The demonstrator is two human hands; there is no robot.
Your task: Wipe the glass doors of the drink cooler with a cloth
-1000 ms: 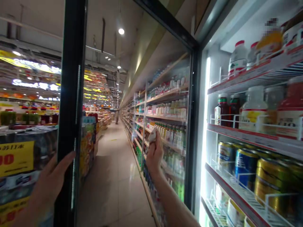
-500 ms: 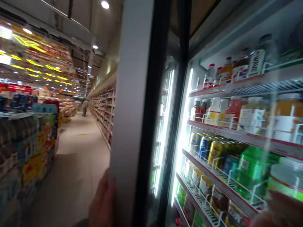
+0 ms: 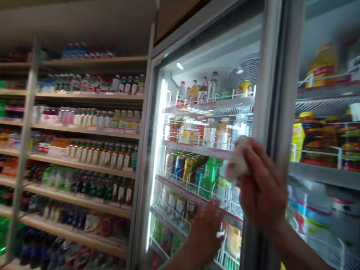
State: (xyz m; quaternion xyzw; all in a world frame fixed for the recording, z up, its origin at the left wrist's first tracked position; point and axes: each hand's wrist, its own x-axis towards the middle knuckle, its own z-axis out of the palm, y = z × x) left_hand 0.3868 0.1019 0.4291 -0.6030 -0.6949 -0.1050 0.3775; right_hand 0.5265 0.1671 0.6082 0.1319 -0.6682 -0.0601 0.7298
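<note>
A glass fridge door [image 3: 194, 69], closed in its metal frame, stands in front of me. My right hand [image 3: 260, 183] pinches a crumpled whitish cloth [image 3: 237, 159] close to the glass, beside the upright frame on the door's right. Lower down, my left hand [image 3: 204, 232] is raised with its fingers spread, palm toward the glass. Whether that palm actually presses on the pane I cannot tell. Behind the glass, racks hold drink cans [image 3: 180, 167], a green bottle [image 3: 210, 174] and juice bottles [image 3: 224, 133]. Both hands are slightly blurred.
Left of the fridge runs a tall shelf unit [image 3: 87, 157] packed with rows of bottles. A second fridge door section [image 3: 326, 168] with bottles behind it lies to the right. Brown panelling [image 3: 174, 18] sits above the fridge.
The fridge door has swung shut. My left hand has let go of its edge and come to the glass. My right hand has risen into view with the cloth. My view has turned.
</note>
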